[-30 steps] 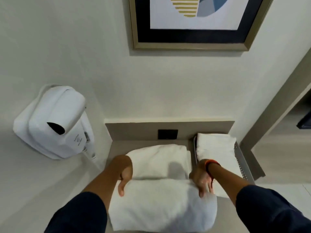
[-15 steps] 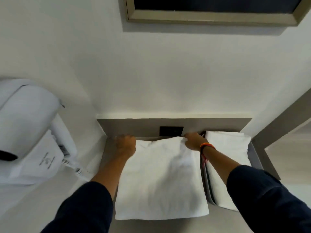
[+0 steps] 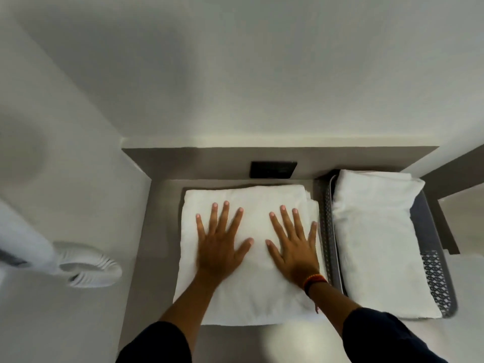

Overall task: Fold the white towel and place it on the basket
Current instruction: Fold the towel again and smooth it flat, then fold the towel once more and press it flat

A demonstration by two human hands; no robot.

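A folded white towel (image 3: 258,289) lies flat on the grey counter (image 3: 162,226). My left hand (image 3: 218,244) rests palm down on its left half with fingers spread. My right hand (image 3: 294,244) lies flat on its right half, fingers spread too, a red and black band at the wrist. Neither hand grips the cloth. To the right stands a grey perforated basket (image 3: 434,279) with another folded white towel (image 3: 377,242) lying inside it.
A black wall socket (image 3: 273,170) sits on the grey backsplash behind the towel. A white coiled cord (image 3: 89,268) of a wall-mounted hair dryer hangs at the left. White walls close in on the back and left of the counter.
Both hands brought the towel's near edge up to the far edge, then came back onto its top and now press flat. The head has tipped down, so the picture frame is out of view.
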